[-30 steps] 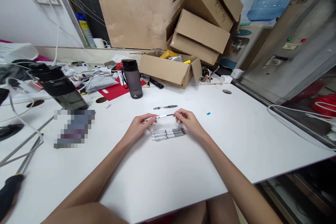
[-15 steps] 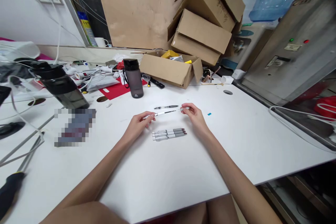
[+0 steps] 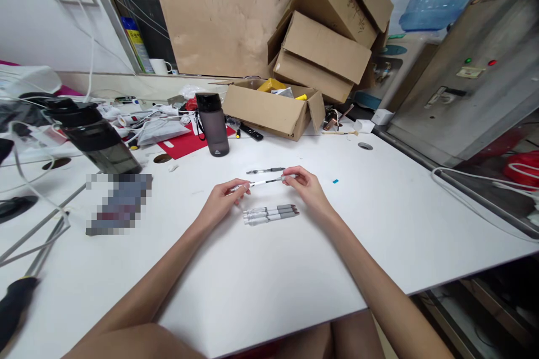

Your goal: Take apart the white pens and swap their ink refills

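My left hand (image 3: 229, 195) is closed on the rear of a white pen (image 3: 263, 182), whose dark refill sticks out toward the right. Pinched in my right hand (image 3: 303, 182) is a small grey pen grip (image 3: 285, 178), now around the refill's tip; my fingers hide part of it. Just behind my hands lies a dark clear-barrelled pen (image 3: 265, 170). Several white-and-grey pens (image 3: 270, 214) lie side by side on the white table (image 3: 269, 275), closer to me than my hands.
A grey drinking bottle (image 3: 213, 126) and an open cardboard box (image 3: 269, 109) stand at the back. To the left are a larger tilted bottle (image 3: 99, 137), cables and a blurred-out flat item (image 3: 122, 202). A small blue scrap (image 3: 336, 182) lies right of my right hand.
My right hand has moved left, bringing the grey grip onto the refill's tip; before, a gap separated them. My left hand has kept its hold on the white pen.
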The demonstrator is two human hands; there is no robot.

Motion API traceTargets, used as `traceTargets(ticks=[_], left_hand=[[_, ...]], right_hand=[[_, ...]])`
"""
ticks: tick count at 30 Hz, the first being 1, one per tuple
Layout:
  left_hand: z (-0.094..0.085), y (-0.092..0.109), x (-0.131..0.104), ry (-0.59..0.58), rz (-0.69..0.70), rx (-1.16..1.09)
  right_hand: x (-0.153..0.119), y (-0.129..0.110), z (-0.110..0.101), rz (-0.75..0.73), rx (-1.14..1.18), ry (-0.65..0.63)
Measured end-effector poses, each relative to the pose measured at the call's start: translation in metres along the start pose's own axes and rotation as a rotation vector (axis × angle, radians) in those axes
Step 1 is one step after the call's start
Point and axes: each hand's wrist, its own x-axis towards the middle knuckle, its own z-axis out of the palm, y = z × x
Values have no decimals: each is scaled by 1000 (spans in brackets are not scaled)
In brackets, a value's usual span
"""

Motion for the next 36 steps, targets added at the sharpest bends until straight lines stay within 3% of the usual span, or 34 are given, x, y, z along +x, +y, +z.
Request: traceTargets(ticks=[8,15,26,36], left_hand=[[4,3,-2,-55,23,3],[4,4,-2,-74,40,27],[6,4,-3,-105,80,30],[5,5,-3,-77,53,32]], right_hand=[[-5,-1,9,-56,-89,-139],[-5,-1,9,-59,-101,-142],[-9,0,12,52,-76,-146],[-10,-2,10,56,-122,-166]])
